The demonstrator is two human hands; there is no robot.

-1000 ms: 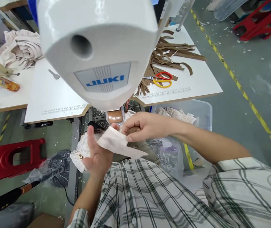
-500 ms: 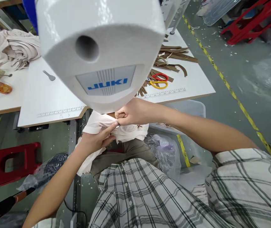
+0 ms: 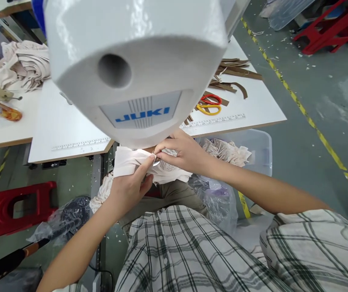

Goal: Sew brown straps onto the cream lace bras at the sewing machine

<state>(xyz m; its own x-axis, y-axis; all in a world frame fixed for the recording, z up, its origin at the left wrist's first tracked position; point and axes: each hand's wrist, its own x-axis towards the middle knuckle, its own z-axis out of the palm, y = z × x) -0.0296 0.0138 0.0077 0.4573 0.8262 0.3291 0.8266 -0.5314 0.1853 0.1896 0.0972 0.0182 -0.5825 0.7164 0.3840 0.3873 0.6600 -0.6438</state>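
Observation:
Below the white JUKI sewing machine head (image 3: 137, 52), a pale pink lace-trimmed garment (image 3: 124, 161), apparently a bra, lies spread over my lap. My left hand (image 3: 129, 188) pinches its edge between thumb and fingers from the left. From the right, my right hand (image 3: 184, 152) is closed with thumb and forefinger together at the same spot, its fingertips touching the fabric near my left thumb. A small shiny curved piece (image 3: 156, 163) shows by the fingertips; its kind I cannot make out. The machine head hides the needle area.
Scissors (image 3: 208, 109) with red and yellow handles lie among brown strips (image 3: 237, 67) on the white table (image 3: 265, 109). A clear bin (image 3: 263, 152) holding pale pieces stands at the right. Piled fabric (image 3: 24, 65) and an orange bottle (image 3: 6, 111) are at the left, a red stool (image 3: 39, 198) below.
My right hand has shifted slightly right and opened out from a tight fist to a fingertip pinch. The view has moved a little, showing more of the bin.

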